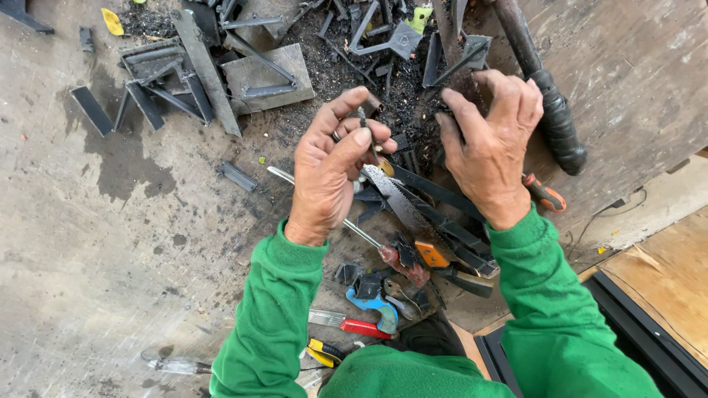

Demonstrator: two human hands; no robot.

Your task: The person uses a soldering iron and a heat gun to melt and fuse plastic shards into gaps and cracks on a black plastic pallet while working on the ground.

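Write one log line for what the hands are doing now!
left hand: pinching small dark screw | right hand: gripping dark metal piece | below: hand saw, screwdriver

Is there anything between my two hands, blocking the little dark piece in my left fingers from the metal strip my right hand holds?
Nothing visible. The left hand pinches the small dark piece; only open air separates it from the right hand gripping the metal strip.

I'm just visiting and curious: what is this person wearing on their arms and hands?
Both arms are covered in bright green long sleeves with ribbed cuffs ending at the wrists. The left hand and right hand are bare, without gloves. A dark ring shows on a left finger. The fabric looks slightly dusty.
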